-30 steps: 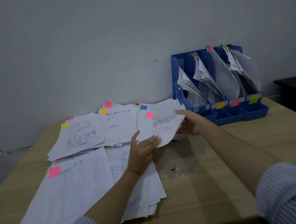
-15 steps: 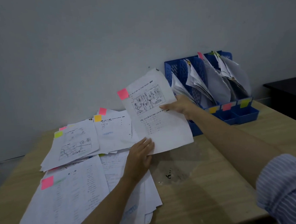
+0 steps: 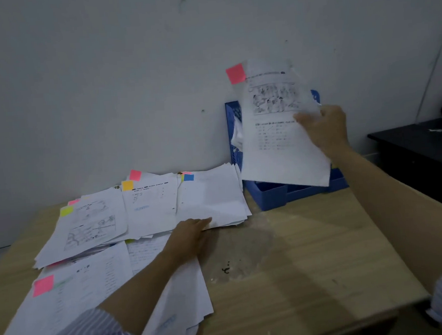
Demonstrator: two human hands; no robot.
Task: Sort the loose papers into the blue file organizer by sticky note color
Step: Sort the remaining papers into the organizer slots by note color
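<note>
My right hand grips a printed sheet by its right edge and holds it upright in the air. A pink sticky note sits on its top left corner. The sheet hides most of the blue file organizer standing against the wall behind it. My left hand rests flat with straight fingers on the loose papers spread over the left of the table. Those papers carry pink, yellow-green, orange and blue notes.
The wooden table has a dark stain near its middle. A dark desk stands at the right, close to the table's corner. A grey wall runs right behind the table.
My right hand has lifted the pink-noted sheet off the pile and carried it up and right, in front of the organizer. My left hand stays on the papers.
</note>
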